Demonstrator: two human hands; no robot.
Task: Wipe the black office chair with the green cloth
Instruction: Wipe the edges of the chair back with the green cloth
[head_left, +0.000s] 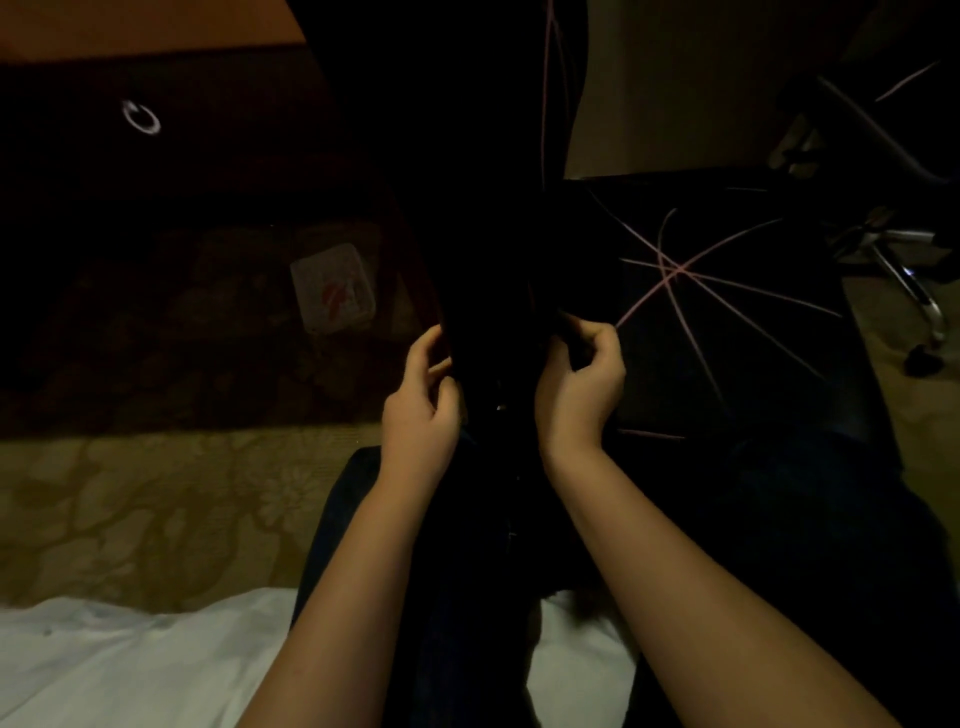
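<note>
Currently, the left hand (421, 400) and right hand (582, 384) are each gripping, fingers curled, a dark upright panel (493, 291) adjoining the black office chair (727, 312) on the floor (156, 499); no green cloth is discernible, so wiping is seemingly not yet started.

Both forearms (363, 561) are bare; dark blue trousers (340, 504) cover the legs.

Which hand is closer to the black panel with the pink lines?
The right hand, gripping the dark upright part right beside that panel; the left hand grips its far edge, toward the carpet.
</note>
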